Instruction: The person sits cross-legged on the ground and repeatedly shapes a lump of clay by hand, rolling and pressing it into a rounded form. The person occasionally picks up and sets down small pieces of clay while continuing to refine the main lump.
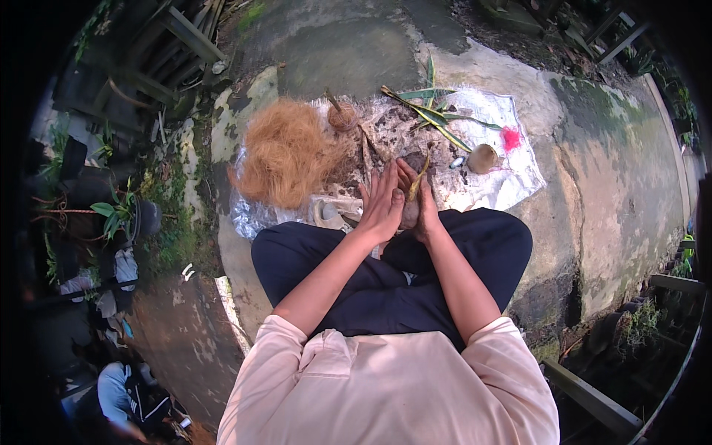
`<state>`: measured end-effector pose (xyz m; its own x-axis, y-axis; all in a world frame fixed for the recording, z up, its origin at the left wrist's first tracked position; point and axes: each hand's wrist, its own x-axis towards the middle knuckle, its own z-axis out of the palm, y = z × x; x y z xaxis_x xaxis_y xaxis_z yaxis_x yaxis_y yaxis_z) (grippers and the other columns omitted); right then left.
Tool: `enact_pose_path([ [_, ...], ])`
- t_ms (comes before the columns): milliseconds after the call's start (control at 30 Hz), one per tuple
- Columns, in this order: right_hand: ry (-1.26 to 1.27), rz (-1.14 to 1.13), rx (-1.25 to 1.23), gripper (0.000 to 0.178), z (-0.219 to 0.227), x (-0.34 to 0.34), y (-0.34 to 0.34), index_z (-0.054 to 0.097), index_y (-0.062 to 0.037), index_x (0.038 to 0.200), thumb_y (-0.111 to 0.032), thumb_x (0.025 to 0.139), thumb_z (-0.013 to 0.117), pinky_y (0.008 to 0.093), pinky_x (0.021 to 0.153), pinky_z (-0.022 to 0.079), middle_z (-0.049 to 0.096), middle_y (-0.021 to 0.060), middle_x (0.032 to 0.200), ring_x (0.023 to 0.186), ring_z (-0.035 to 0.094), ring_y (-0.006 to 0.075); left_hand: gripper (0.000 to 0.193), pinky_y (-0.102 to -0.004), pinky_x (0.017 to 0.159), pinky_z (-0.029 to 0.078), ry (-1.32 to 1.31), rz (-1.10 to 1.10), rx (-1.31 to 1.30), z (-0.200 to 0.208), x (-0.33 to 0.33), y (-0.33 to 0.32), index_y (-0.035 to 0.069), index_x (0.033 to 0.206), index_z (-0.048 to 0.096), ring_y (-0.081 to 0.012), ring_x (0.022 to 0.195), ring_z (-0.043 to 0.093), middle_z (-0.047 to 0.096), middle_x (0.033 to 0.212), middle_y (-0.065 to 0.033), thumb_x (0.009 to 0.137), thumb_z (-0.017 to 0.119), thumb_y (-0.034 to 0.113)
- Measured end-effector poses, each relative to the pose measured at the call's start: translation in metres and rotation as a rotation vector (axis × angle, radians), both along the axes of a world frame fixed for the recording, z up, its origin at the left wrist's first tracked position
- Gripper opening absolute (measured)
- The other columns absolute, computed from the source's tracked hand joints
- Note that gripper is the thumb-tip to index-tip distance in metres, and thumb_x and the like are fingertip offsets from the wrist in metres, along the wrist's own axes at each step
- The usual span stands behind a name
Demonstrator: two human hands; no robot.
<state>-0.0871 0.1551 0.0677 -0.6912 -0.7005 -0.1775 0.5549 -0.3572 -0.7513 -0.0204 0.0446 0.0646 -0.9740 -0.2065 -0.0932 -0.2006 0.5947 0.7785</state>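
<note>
My left hand [383, 205] and my right hand [426, 205] press from both sides on a dark brown lump of soil [409, 215], held just above my crossed legs. The left fingers lie long and close together over its side; the right hand cups the other side and is partly hidden. A yellowish-green leaf [420, 180] rises from the lump between the hands. Beyond them, loose dark soil and bits [393, 126] lie on a white sheet [512, 111]. Long striped green leaves [437, 119] rest at its far side.
Left of the sheet's soil spreads a big heap of light brown fibre [285, 152]. A small brown pot [343, 116] holding a stick stands beside it. To the right are a round beige container [482, 159] and a bundle of pink string [510, 139]. Clear plastic [256, 211] lies near my left knee.
</note>
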Motion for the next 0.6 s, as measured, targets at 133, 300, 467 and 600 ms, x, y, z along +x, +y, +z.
enact_pose_path([
  [133,-0.132,0.011,-0.037,0.075,0.000,0.003,-0.003,0.043,-0.0055,0.138,-0.067,0.097,0.031,0.0399,0.108,0.039,0.049,0.0140,0.139,0.129,0.047,0.0253,0.084,-0.0657,0.113,-0.001,0.143,0.314,-0.048,0.004,-0.013,0.000,0.010,0.156,0.010,-0.0420,0.148,0.008,0.015,0.159,-0.0176,0.095,0.006,0.067],
  [300,-0.170,-0.080,-0.046,0.069,-0.015,0.007,-0.005,0.058,-0.0066,0.107,-0.069,0.095,0.031,0.0381,0.090,0.052,0.065,0.0106,0.104,0.100,0.065,0.0250,0.074,-0.0617,0.113,0.009,0.287,0.526,-0.061,0.002,-0.017,-0.001,0.008,0.150,0.027,-0.0398,0.143,0.022,0.029,0.152,-0.0191,0.100,0.008,0.058],
  [467,-0.259,-0.022,-0.185,0.069,-0.021,-0.001,0.009,0.054,-0.0076,0.111,-0.071,0.094,0.033,0.0395,0.085,0.054,0.065,0.0116,0.103,0.099,0.065,0.0255,0.054,-0.0466,0.112,0.025,0.336,0.265,0.058,0.010,0.006,-0.008,0.004,0.140,0.043,-0.0362,0.136,0.037,0.041,0.144,-0.0184,0.100,0.034,0.039],
  [600,-0.299,-0.043,-0.222,0.061,0.012,-0.009,0.010,0.047,-0.0109,0.126,-0.064,0.096,0.039,0.0400,0.077,0.057,0.064,0.0115,0.111,0.098,0.066,0.0265,0.044,-0.0400,0.110,0.034,0.275,0.102,0.128,0.032,0.030,-0.021,0.003,0.135,0.051,-0.0315,0.133,0.045,0.050,0.138,-0.0165,0.095,0.057,0.022],
])
